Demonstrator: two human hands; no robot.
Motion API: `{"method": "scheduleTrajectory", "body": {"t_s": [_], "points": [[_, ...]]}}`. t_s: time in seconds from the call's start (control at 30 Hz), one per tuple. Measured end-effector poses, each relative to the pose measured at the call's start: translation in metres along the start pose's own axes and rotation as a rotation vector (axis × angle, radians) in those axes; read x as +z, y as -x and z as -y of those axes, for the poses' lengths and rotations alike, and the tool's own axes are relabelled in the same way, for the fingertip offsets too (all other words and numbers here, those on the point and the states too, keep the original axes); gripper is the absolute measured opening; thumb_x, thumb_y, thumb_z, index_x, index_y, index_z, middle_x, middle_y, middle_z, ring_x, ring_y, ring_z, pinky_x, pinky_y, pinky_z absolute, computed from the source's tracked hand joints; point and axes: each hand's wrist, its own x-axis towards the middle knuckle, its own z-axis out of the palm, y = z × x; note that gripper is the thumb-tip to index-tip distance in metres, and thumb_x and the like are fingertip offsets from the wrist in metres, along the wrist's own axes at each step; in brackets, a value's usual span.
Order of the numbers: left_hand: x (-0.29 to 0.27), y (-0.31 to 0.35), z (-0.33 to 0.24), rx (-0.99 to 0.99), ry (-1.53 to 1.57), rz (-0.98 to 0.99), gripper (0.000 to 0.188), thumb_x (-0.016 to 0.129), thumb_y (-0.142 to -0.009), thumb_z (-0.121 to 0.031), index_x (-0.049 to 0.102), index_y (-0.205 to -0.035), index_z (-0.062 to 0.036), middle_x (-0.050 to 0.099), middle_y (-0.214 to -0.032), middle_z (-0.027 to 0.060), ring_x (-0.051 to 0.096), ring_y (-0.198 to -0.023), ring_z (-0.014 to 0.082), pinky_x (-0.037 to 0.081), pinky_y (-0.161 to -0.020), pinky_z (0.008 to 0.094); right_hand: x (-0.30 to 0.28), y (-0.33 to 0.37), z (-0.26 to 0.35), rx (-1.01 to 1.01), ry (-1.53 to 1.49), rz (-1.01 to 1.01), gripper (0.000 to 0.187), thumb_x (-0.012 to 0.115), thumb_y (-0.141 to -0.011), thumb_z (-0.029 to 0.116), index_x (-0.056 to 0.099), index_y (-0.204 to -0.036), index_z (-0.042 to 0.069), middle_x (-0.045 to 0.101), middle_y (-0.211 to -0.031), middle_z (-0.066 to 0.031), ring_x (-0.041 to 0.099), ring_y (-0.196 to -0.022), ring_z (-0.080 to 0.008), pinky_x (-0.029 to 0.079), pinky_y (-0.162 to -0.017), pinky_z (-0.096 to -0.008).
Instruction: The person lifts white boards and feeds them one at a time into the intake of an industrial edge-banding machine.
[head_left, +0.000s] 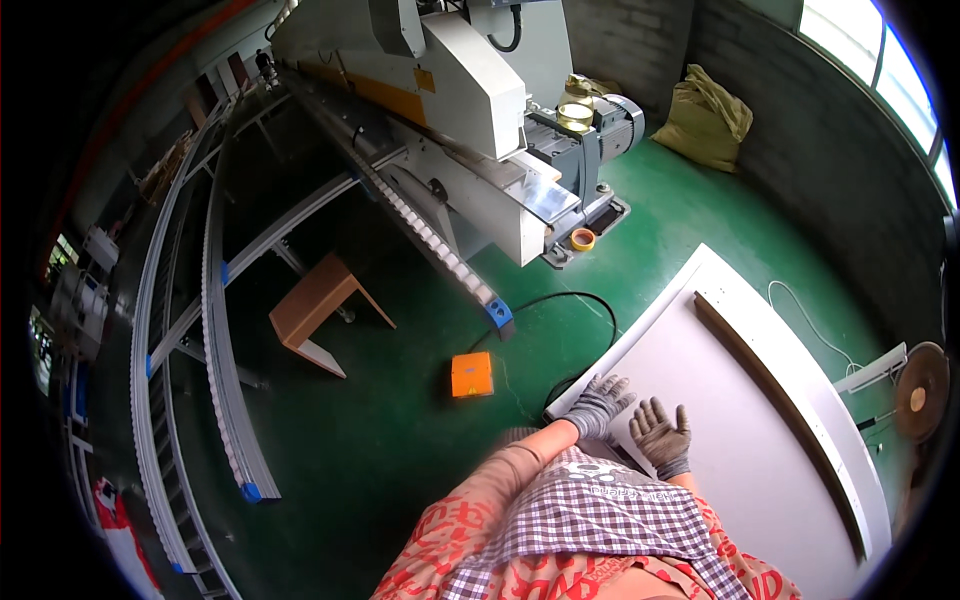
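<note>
Green painted floor (400,440) under everything. Long white-and-grey metal machine (470,85) ahead, yellow-striped; grey steel roller rails (228,400) off to its left. Broad flat white panel (715,400) at lower right, right before the person; support hidden. Long dark-brown strip (788,412) lies along the panel's right side, apart from both hands, perhaps to leave the near surface free. Brown angled board piece (318,300) stands between the rails. Square orange box (472,375) on the floor, likely low for a foot. Left hand (598,405), grey striped glove, over the panel's left edge: grip wide, nothing visible in it, perhaps steadying. Right hand (662,437), grey glove, palm up over the panel: grip wide, empty; contact uncertain. Yellow tape roll (582,248) by the machine's foot.
</note>
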Motion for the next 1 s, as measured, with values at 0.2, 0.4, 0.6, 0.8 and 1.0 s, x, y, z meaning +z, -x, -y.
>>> {"method": "scheduleTrajectory", "body": {"t_s": [0.2, 0.4, 0.6, 0.8, 1.0], "points": [[-0.008, 0.000, -0.004, -0.002, 0.015, 0.044, 0.116, 0.077, -0.068, -0.069, 0.027, -0.160, -0.0197, 0.017, -0.166, 0.0185, 0.012, -0.155, 0.0367, 0.003, -0.123, 0.0584, -0.026, 0.004, 0.012, -0.008, -0.010, -0.169, 0.071, 0.057, -0.095, 0.051, 0.044, -0.148, 0.006, 0.045, -0.153, -0.0169, 0.044, -0.138, -0.0356, 0.038, -0.112, -0.0554], [-0.011, 0.003, -0.001, 0.000, 0.003, 0.044, 0.114, 0.076, -0.069, -0.069, 0.027, -0.160, -0.0198, 0.019, -0.166, 0.0187, 0.013, -0.154, 0.0376, 0.003, -0.123, 0.0595, 0.052, -0.004, 0.016, -0.079, 0.053, 0.138, 0.061, 0.055, -0.096, 0.053, 0.061, -0.134, 0.006, 0.063, -0.136, -0.0199, 0.059, -0.126, -0.0381, 0.040, -0.112, -0.0546], [0.014, -0.014, 0.001, 0.001, -0.008, -0.017, 0.111, 0.079, -0.067, -0.061, 0.030, -0.158, -0.0211, 0.019, -0.165, 0.0174, 0.014, -0.155, 0.0363, 0.006, -0.123, 0.0584, -0.008, -0.005, -0.002, 0.035, 0.113, 0.027, 0.059, 0.055, -0.097, 0.051, 0.061, -0.134, 0.006, 0.061, -0.137, -0.0205, 0.056, -0.128, -0.0395, 0.038, -0.112, -0.0595], [-0.011, 0.006, -0.003, -0.033, 0.039, 0.048, 0.113, 0.078, -0.066, -0.062, 0.028, -0.159, -0.0206, 0.019, -0.166, 0.0167, 0.012, -0.155, 0.0350, 0.004, -0.123, 0.0578, -0.019, 0.004, -0.009, 0.097, -0.009, -0.092, 0.057, 0.057, -0.097, 0.046, 0.056, -0.134, 0.003, 0.056, -0.138, -0.0239, 0.054, -0.126, -0.0437, 0.043, -0.106, -0.0626], [-0.009, 0.002, -0.007, 0.002, 0.041, 0.016, 0.109, 0.079, -0.068, -0.060, 0.031, -0.158, -0.0212, 0.020, -0.165, 0.0162, 0.014, -0.155, 0.0351, 0.005, -0.123, 0.0589, -0.017, 0.012, -0.013, 0.025, 0.017, -0.112, 0.065, 0.054, -0.098, 0.048, 0.045, -0.145, 0.003, 0.050, -0.145, -0.0237, 0.050, -0.131, -0.0438, 0.041, -0.108, -0.0623]]}}
